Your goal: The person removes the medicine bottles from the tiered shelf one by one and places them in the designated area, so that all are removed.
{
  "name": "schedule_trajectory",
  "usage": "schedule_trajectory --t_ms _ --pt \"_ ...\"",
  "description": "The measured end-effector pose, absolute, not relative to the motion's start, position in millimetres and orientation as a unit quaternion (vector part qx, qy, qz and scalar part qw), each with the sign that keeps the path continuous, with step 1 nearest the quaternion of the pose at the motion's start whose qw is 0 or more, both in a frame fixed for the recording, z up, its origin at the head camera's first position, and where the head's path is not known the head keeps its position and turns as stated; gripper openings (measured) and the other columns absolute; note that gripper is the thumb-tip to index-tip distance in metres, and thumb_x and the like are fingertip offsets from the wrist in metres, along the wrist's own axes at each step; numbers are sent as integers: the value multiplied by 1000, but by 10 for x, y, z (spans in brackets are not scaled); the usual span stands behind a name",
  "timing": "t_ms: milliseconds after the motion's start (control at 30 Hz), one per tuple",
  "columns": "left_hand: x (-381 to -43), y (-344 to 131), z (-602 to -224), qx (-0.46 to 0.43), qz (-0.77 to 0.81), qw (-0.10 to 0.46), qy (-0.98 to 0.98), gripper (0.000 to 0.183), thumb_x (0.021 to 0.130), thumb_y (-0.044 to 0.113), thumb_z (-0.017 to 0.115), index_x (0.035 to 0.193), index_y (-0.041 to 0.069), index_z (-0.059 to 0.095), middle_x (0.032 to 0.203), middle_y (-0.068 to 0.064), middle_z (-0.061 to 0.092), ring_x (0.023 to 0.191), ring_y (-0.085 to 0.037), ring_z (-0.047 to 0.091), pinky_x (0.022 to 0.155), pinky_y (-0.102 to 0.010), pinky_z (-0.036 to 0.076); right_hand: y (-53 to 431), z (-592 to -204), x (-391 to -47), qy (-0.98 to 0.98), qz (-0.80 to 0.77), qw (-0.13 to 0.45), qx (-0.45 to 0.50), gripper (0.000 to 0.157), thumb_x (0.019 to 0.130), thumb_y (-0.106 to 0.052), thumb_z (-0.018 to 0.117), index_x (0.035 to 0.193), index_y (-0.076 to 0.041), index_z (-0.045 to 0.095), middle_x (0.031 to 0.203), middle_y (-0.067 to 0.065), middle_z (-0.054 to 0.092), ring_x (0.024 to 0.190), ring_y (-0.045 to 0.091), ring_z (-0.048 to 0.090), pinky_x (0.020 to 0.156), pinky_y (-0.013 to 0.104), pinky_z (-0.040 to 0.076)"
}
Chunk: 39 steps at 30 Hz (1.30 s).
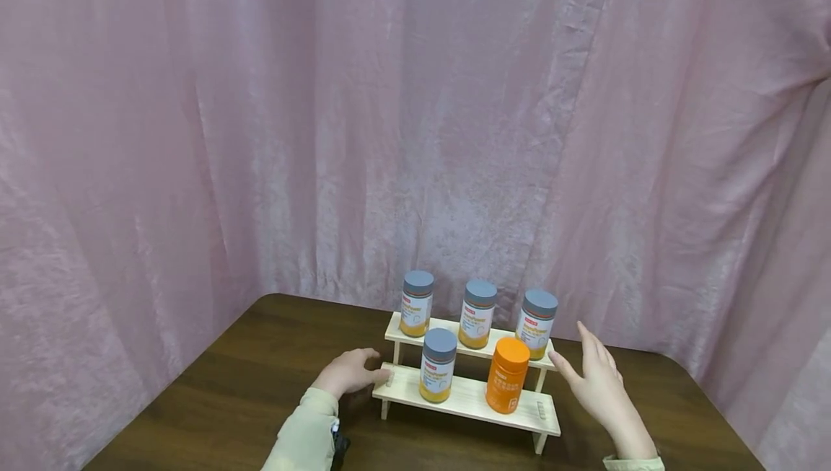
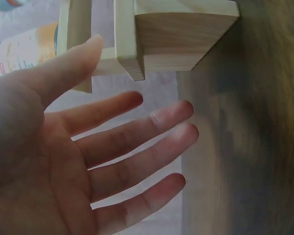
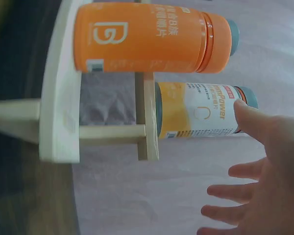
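A two-step pale wooden rack (image 1: 467, 393) stands on the table. On its upper step are three grey-lidded supplement jars, the left jar (image 1: 416, 305), the middle jar (image 1: 477, 316) and the right jar (image 1: 536, 325). The lower step bears another grey-lidded jar (image 1: 437, 366) and an orange bottle (image 1: 507, 377). My left hand (image 1: 353, 371) is at the rack's left end, fingers extended; whether its thumb touches the wood I cannot tell. Beside the upper right jar, my right hand (image 1: 599, 384) is spread with nothing in it. In the right wrist view its thumb overlaps that jar (image 3: 201, 110), contact unclear.
The rack rests on a dark brown wooden table (image 1: 260, 384) with rounded back corners. Pink velvet curtains (image 1: 415, 132) hang behind and around it. A dark strapped device (image 1: 339, 446) sits at the left wrist.
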State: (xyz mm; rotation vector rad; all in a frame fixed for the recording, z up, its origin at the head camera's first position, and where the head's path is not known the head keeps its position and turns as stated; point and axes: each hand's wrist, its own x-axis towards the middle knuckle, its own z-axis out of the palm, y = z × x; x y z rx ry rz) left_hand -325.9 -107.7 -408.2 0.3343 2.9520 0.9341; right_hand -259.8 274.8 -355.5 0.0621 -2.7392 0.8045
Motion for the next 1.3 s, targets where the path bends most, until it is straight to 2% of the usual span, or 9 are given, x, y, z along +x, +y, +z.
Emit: schedule_trajectory --t_ms 100,167,333,500,733,1300 --pt "-3310 -1082 -4089 105 319 22 942 40 84 31 73 113 4 66 117 -18 66 104 -32 62 89 -48 49 2713 -3540 -2663 -937 312 155 16 81 99 -42 50 150 8 12 152 36 19 138 56 20 107 70 21" --pt "-3331 -1076 -4106 100 333 27 937 35 83 27 74 110 5 67 106 -15 68 89 -26 64 78 -41 51 2676 -3539 -2710 -926 340 166 13 77 99 -38 51 149 8 14 151 35 24 138 54 24 109 66 26" --pt "-3359 -1031 -4164 99 352 21 930 31 81 17 77 107 4 67 78 -5 63 62 -15 56 60 -28 41 2581 -3572 -2829 -891 412 193 4 71 98 -29 56 147 6 19 147 33 34 136 49 34 108 58 34" --pt "-3375 -994 -4161 107 359 6 927 29 79 14 76 104 1 67 72 -4 59 63 -15 52 59 -28 40 2497 -3611 -2905 -867 453 208 -4 70 97 -25 59 147 3 20 146 31 37 136 46 38 109 56 36" --pt "-3342 -964 -4171 101 363 0 926 29 79 10 75 103 -2 65 73 -6 60 65 -16 52 60 -28 41 2417 -3720 -2939 -850 489 194 -9 77 96 -26 61 151 0 14 151 31 29 139 49 32 112 56 31" --pt "-3310 -962 -4185 100 381 9 919 28 81 7 72 106 -2 62 70 -6 56 61 -16 50 57 -27 39 2320 -3851 -3057 -813 519 264 -7 67 93 -18 65 146 -1 28 143 30 43 131 48 44 106 58 39"
